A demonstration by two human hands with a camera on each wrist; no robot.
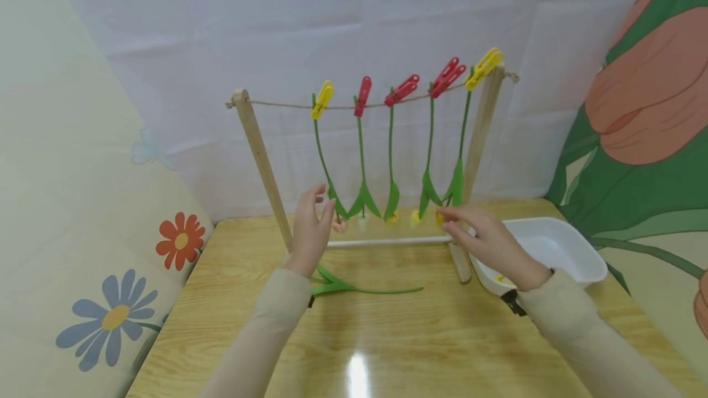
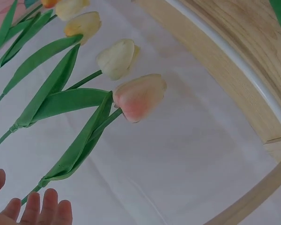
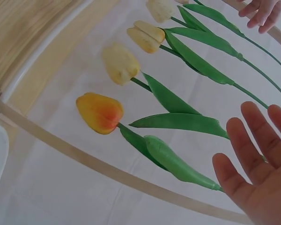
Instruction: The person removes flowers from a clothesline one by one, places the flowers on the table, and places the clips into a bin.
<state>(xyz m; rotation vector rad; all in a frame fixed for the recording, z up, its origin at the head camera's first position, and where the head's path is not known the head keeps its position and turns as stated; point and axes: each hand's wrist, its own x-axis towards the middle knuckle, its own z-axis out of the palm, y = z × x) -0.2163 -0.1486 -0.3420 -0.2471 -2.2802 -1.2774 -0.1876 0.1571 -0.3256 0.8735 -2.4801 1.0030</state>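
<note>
Several artificial tulips hang head-down from a twine line (image 1: 337,107), held by yellow and red clothespins (image 1: 362,97). My left hand (image 1: 311,226) is beside the leftmost one, a pink tulip (image 2: 139,97), its fingers loosely bent and nothing in them. At the other end hangs an orange-yellow tulip (image 3: 99,113). My right hand (image 3: 257,168) is beside its stem with the fingers spread; whether it touches the leaf cannot be told. Another tulip (image 1: 337,286) lies on the table, its bloom hidden behind my left forearm.
A wooden frame (image 1: 260,164) carries the line, with a white rod (image 1: 393,242) low across it. At the right stands a white basin (image 1: 586,263) with something yellow inside. White cloth hangs behind the wooden table (image 1: 354,330).
</note>
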